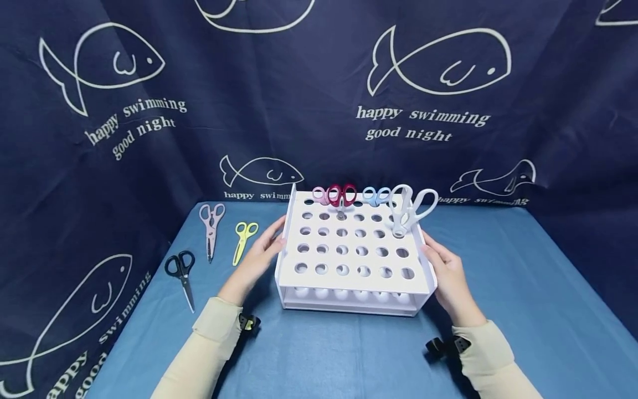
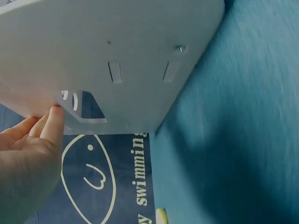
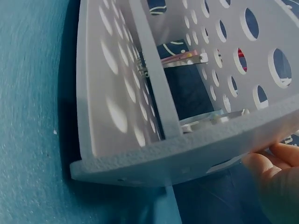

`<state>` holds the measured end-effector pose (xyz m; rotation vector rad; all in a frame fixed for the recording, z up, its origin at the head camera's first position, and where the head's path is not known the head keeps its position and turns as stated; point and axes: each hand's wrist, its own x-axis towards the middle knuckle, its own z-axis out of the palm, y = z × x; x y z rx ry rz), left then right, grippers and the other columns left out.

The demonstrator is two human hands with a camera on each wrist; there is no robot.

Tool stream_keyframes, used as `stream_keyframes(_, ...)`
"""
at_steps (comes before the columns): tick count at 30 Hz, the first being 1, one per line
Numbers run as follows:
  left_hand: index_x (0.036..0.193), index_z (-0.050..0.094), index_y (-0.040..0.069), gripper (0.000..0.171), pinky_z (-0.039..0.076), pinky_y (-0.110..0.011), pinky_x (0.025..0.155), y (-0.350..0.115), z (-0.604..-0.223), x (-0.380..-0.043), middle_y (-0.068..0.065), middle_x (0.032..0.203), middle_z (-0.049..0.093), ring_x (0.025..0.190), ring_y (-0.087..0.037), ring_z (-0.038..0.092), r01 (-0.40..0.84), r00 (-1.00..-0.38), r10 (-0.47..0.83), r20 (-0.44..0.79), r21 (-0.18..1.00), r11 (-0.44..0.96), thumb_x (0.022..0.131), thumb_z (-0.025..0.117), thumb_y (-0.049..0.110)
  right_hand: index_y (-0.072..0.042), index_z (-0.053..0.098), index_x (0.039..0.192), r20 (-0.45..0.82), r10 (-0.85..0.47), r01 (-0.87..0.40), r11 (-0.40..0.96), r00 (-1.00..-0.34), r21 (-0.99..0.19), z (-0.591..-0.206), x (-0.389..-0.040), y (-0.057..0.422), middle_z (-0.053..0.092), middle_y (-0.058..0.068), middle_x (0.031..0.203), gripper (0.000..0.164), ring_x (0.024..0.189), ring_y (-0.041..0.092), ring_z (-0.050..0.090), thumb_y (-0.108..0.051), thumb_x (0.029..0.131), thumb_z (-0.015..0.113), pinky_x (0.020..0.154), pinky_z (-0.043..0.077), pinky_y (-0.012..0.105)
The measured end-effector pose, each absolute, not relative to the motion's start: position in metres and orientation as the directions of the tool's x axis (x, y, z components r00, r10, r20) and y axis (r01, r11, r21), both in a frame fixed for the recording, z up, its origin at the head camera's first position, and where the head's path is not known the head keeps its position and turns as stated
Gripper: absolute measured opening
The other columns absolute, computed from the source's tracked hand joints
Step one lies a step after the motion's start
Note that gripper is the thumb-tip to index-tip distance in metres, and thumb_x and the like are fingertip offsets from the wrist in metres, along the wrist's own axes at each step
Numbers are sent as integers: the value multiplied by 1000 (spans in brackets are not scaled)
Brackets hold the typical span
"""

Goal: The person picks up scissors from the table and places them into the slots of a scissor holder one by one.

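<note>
A white rack (image 1: 351,242) with rows of round holes stands on the table between both hands. My left hand (image 1: 256,257) holds its left side panel, fingertips beside the cut-out (image 2: 91,107). On the opposite side my right hand (image 1: 446,271) grips the right panel, the thumb (image 3: 258,164) by a slot. Along the rack's back stand pink scissors (image 1: 319,194), dark red scissors (image 1: 341,195) and light blue scissors (image 1: 376,195), handles up. Larger white scissors (image 1: 406,213) lean at the right. Some of their blades show below the holed top in the right wrist view.
Left of the rack lie yellow scissors (image 1: 241,244), pale pink scissors (image 1: 211,230) and black-handled scissors (image 1: 183,274) on the blue tablecloth (image 1: 344,354). A dark blue curtain (image 1: 319,111) with white fish drawings hangs behind the table and at its sides.
</note>
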<state>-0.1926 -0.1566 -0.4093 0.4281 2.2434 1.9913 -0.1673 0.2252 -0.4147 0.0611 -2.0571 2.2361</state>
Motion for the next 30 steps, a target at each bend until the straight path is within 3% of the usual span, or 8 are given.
stream_keyframes(8,154,25,15,61,32,-43,116,-163,-401,-199,-7,161,23,145,-28,31,145,-940,328,97,982,123,100,52,20,-1,39,146,69,68,-73,-70,-995,-995,-410,-166,224,36,17,152,55,109,-8,56,-28,100,52,85,53,13)
stream_keyframes(19,153,29,15,63,32,-44,115,-172,-395,-194,-8,158,31,144,-27,33,114,-946,319,53,977,177,98,58,24,-1,40,145,36,75,-43,-91,-997,-995,-412,-166,217,48,8,145,53,103,-5,62,-27,101,51,83,56,18)
stream_keyframes(25,153,30,12,63,33,-45,114,-174,-393,-191,-13,156,34,143,-29,34,124,-944,325,51,970,208,98,58,24,0,39,146,38,66,-44,-86,-997,-995,-411,-164,217,41,16,149,52,103,-5,61,-26,101,50,83,55,17)
stream_keyframes(30,151,34,10,59,35,-38,113,-176,-393,-194,-13,153,38,142,-28,37,145,-937,343,66,967,208,98,57,24,0,38,146,29,66,-34,-77,-997,-996,-409,-161,219,36,18,151,52,106,-9,58,-24,102,48,86,53,14)
